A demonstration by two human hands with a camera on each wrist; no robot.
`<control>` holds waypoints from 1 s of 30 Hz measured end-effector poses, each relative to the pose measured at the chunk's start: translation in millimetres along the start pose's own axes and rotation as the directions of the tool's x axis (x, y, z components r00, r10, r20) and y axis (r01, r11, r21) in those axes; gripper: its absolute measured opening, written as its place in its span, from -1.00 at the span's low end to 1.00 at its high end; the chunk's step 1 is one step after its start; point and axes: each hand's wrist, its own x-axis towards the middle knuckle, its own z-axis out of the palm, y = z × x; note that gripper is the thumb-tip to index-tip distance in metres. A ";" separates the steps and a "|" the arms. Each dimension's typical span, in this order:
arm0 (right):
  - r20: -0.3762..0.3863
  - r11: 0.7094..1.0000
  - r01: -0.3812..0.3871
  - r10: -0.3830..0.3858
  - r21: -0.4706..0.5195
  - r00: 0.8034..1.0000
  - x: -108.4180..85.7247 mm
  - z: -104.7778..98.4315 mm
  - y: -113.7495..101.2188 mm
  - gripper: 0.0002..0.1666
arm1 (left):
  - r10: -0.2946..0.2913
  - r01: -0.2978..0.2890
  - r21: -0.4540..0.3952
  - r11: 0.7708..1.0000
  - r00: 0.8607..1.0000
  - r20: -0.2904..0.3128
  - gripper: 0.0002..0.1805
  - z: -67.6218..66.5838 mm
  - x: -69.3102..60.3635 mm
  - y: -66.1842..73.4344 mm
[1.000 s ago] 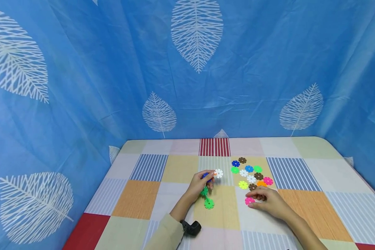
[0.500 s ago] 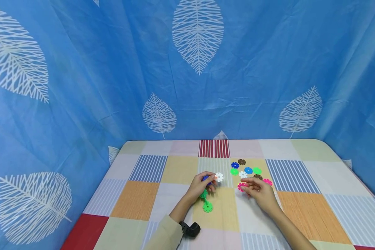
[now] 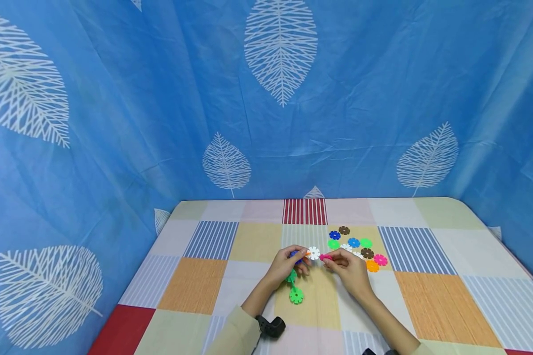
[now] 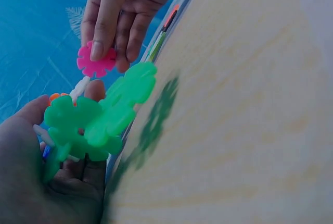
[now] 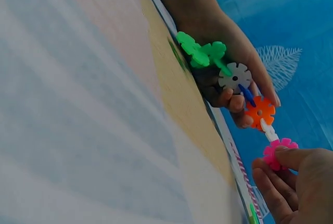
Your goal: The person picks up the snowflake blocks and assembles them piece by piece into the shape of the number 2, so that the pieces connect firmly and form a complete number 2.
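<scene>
Pink disc [image 4: 93, 66] pinched by right hand [image 3: 350, 270], at white end of disc chain [image 5: 240, 74]; left hand [image 3: 284, 265] grips chain midway.

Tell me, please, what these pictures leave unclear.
Head: part of the held blue disc, behind the left hand; part of a loose white disc, behind the right hand.
Right wrist: part of the pink disc, under the right hand.
Left wrist: part of the left hand, beyond the left edge.
</scene>
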 end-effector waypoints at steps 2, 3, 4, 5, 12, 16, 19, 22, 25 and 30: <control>-0.007 1.000 0.003 -0.003 0.000 1.000 0.1 1.3 -0.1 -0.92 | 0.001 -0.001 0.003 1.000 1.000 0.005 -0.67 0.0 -0.3 0.7; -0.009 1.000 0.005 -0.005 -0.001 1.000 0.1 1.8 -0.4 -0.92 | 0.001 -0.001 0.004 1.000 1.000 0.007 -0.67 0.0 -0.4 0.9; -0.013 1.000 0.008 -0.008 -0.005 1.000 0.1 2.2 -0.8 -0.92 | -0.001 0.001 0.003 1.000 1.000 0.010 -0.66 -0.1 -0.4 1.0; -0.018 1.000 0.008 -0.008 -0.009 1.000 0.0 2.4 -0.9 -0.92 | -0.005 0.005 0.000 1.000 1.000 0.014 -0.66 -0.1 -0.2 0.5; -0.040 0.999 0.031 -0.033 -0.042 0.999 -1.3 1.9 0.0 -0.90 | -0.023 0.024 -0.022 0.999 0.999 0.029 -0.66 -1.8 5.4 -14.0; -0.029 0.995 0.065 -0.067 -0.072 0.997 -1.7 1.6 2.3 -0.91 | -0.026 0.026 -0.024 0.999 0.999 0.031 -0.66 -2.1 8.0 -22.1; -0.026 0.984 0.126 -0.130 -0.123 0.991 -1.7 0.9 3.9 -0.89 | -0.016 0.016 -0.005 1.000 0.998 0.060 -0.67 -1.0 7.4 -23.1; -0.025 0.961 0.194 -0.202 -0.199 0.979 -1.3 0.2 5.9 -0.87 | -0.005 0.005 0.009 1.000 0.995 0.101 -0.68 -1.0 6.6 -22.8; -0.010 0.936 0.245 -0.256 -0.252 0.967 -1.2 -0.3 7.3 -0.85 | -0.008 0.007 0.007 1.000 0.991 0.131 -0.70 -1.2 6.6 -23.4; 0.015 0.910 0.305 -0.313 -0.280 0.950 -1.1 0.8 9.2 -0.78 | 0.006 -0.010 0.024 1.000 0.989 0.149 -0.73 -1.7 6.4 -24.5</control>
